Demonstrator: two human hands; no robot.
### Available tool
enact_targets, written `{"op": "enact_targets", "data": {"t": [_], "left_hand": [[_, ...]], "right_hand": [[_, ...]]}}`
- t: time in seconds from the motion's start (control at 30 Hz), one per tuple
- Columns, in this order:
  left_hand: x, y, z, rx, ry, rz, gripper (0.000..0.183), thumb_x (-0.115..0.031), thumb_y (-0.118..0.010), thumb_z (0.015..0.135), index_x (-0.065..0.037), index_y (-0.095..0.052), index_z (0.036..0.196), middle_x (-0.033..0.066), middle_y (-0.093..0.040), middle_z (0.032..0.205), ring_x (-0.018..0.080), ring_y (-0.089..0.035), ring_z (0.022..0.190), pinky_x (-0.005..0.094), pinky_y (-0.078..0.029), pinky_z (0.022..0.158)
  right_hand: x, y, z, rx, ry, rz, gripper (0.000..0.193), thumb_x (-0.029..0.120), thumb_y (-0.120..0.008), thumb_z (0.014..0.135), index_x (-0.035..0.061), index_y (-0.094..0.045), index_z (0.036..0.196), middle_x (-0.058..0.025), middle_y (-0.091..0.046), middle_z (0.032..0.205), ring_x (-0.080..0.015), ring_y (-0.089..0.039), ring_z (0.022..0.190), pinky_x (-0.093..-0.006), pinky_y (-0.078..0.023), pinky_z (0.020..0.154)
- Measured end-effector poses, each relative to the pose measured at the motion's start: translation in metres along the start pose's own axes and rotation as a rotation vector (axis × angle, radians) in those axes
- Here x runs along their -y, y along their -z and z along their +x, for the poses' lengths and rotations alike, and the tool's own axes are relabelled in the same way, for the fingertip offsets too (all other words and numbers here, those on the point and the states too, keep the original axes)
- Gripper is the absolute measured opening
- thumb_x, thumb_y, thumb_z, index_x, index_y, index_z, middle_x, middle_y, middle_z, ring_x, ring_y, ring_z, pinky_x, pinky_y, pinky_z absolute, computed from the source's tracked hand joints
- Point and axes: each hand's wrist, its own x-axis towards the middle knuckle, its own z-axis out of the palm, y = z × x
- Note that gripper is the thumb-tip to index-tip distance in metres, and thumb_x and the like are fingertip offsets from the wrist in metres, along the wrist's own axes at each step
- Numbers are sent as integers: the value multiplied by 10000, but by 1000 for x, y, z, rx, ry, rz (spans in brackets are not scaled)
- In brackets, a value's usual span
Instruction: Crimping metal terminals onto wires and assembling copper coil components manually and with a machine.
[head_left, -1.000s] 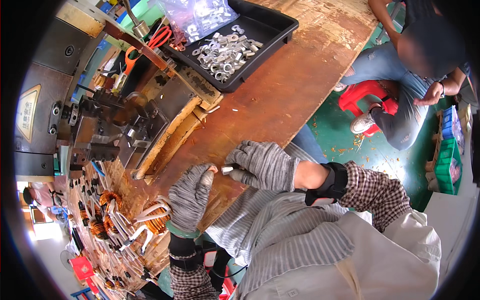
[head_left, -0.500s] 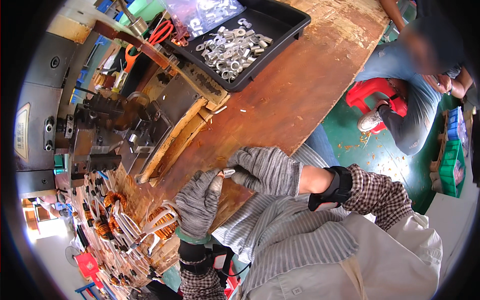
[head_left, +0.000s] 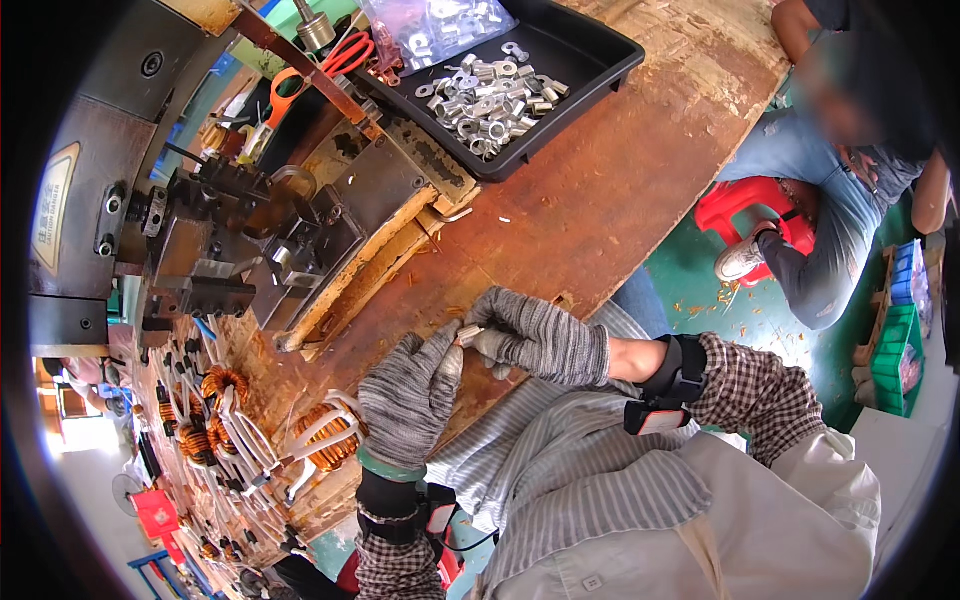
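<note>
We had an orange-wound coil (head_left: 333, 457) just beside our gloved left hand (head_left: 408, 405), whose hold we could not tell, its fingers right by the silver lug (head_left: 471, 332) our right hand (head_left: 540, 338) pinched over the wooden table (head_left: 560, 225).

a yellow-edged warning sign (head_left: 56, 210) marks the grey machine (head_left: 108, 135).
</note>
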Motion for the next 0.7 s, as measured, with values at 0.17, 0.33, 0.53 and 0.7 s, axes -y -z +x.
{"op": "enact_targets", "data": {"t": [0.17, 0.33, 0.53, 0.7], "left_hand": [[-4, 4, -1, 65, 57, -4, 240, -211, -552, 828, -70, -608, 1014, 155, -586, 799, 293, -586, 671, 370, -474, 607], [6, -2, -10, -22, 18, -127, 278, -202, -562, 807, -56, -572, 1043, 143, -579, 858, 289, -588, 712, 370, -476, 620], [-28, 50, -68, -98, -303, 174, 287, -191, -629, 710, -75, -526, 951, 105, -537, 914, 265, -555, 724, 398, -464, 654], [31, 87, -130, -244, 244, 525, 765, -573, -634, 685, -4, -429, 1152, 215, -478, 1068, 390, -518, 921, 465, -441, 739]], "right_hand": [[0, 6, 4, 19, 124, -172, 140, 142, -494, 875, 31, -467, 956, -47, -526, 738, -111, -544, 613, -244, -452, 532], [1, 7, 13, 95, 306, -423, 150, 152, -547, 845, 58, -506, 955, -44, -563, 774, -138, -558, 672, -268, -450, 587], [4, 8, 15, 40, 194, -294, 222, 215, -609, 808, 61, -556, 958, -38, -582, 791, -131, -549, 720, -267, -439, 666], [20, 1, 14, 59, 75, -261, 214, 206, -641, 785, 55, -589, 928, -22, -585, 760, -105, -540, 734, -258, -432, 686]]}}
